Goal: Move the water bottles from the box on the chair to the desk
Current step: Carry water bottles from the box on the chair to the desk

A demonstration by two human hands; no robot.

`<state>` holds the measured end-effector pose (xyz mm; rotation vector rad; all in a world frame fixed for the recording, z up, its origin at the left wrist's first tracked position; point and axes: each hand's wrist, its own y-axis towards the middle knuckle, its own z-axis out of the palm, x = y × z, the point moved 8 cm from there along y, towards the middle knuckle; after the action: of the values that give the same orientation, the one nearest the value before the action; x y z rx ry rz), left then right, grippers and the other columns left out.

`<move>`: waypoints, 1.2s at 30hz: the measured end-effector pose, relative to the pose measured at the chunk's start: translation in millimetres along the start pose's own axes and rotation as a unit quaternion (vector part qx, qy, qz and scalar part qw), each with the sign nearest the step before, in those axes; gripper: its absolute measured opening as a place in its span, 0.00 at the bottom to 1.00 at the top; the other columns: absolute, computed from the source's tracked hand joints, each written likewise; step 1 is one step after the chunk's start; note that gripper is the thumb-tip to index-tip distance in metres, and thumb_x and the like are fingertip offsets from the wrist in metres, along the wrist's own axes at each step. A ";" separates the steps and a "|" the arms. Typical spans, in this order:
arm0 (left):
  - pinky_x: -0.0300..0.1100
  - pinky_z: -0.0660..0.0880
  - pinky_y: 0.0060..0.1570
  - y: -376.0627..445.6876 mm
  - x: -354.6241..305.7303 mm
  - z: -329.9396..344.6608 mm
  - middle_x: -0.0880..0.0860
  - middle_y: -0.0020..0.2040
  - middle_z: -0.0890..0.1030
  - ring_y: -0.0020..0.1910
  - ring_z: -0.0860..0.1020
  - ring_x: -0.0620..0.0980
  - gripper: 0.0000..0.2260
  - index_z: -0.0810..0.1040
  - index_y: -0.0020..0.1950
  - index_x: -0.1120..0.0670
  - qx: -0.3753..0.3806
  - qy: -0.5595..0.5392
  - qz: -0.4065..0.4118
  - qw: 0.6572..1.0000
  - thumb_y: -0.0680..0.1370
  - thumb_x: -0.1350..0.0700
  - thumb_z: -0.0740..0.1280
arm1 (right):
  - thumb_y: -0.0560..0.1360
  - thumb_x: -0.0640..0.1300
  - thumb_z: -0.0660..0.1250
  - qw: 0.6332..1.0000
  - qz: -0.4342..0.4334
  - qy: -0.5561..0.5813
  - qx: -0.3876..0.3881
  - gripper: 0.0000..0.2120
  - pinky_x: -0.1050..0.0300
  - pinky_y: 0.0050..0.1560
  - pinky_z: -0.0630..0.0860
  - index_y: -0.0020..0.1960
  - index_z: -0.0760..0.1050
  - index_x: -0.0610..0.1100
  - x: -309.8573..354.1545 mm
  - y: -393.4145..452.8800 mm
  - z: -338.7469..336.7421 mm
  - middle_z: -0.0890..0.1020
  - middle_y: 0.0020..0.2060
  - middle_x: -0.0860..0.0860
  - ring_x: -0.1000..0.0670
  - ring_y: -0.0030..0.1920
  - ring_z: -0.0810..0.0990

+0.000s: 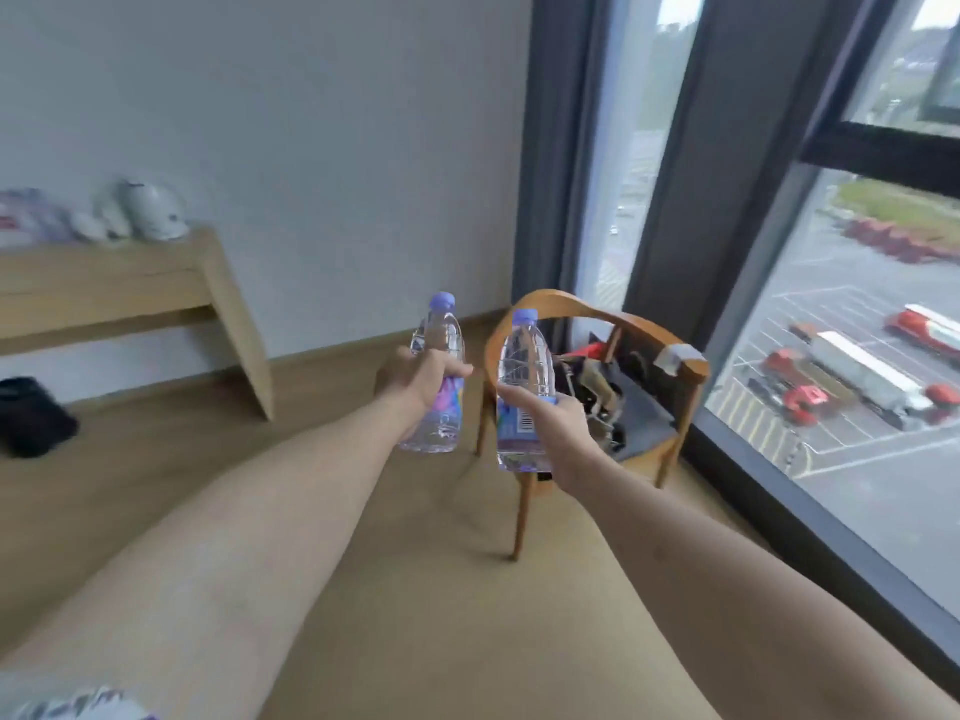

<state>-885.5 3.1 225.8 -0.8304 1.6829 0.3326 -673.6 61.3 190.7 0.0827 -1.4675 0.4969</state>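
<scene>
My left hand (415, 379) grips a clear water bottle (439, 335) with a purple cap, held upright in the air. My right hand (556, 423) grips a second clear bottle (524, 356) with a purple cap, also upright. Both bottles hang in front of the wooden chair (670, 356) by the window. The chair's seat holds a dark jumble of things (597, 387); I cannot make out a box there. The light wooden desk (130, 272) stands at the left against the wall.
On the desk stand a white kettle (153, 210), small white cups (96, 226) and blurred packaging (26, 215). A black bag (31, 415) lies on the wooden floor below it. A tall window (857, 356) and grey curtain (550, 148) fill the right side.
</scene>
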 end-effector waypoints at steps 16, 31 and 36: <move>0.48 0.80 0.50 67.3 125.7 -409.9 0.52 0.49 0.86 0.46 0.84 0.54 0.30 0.83 0.54 0.52 -0.313 -0.081 -0.114 0.939 0.58 0.37 0.78 | 0.61 0.55 0.83 0.944 0.074 -0.108 0.302 0.24 0.37 0.38 0.85 0.50 0.84 0.42 -60.9 55.8 453.9 0.87 0.37 0.45 0.42 0.35 0.87; 0.52 0.81 0.55 139.2 157.5 -679.1 0.53 0.54 0.84 0.49 0.83 0.56 0.27 0.81 0.59 0.52 -0.486 -0.117 -0.176 0.848 0.64 0.42 0.78 | 0.62 0.54 0.83 0.857 0.111 -0.159 0.478 0.22 0.50 0.30 0.81 0.48 0.81 0.43 -72.5 92.3 802.9 0.87 0.35 0.45 0.41 0.34 0.87; 0.54 0.82 0.55 169.0 181.5 -747.8 0.54 0.52 0.85 0.48 0.85 0.57 0.27 0.81 0.57 0.51 -0.507 -0.133 -0.182 0.832 0.64 0.41 0.79 | 0.64 0.53 0.83 0.844 0.121 -0.162 0.497 0.20 0.53 0.29 0.80 0.48 0.82 0.43 -89.3 101.0 884.4 0.86 0.33 0.47 0.45 0.31 0.85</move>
<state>-1561.6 -401.1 236.7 -1.7541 0.9627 1.0652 -1534.4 -182.2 186.1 0.8458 -1.4036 1.4813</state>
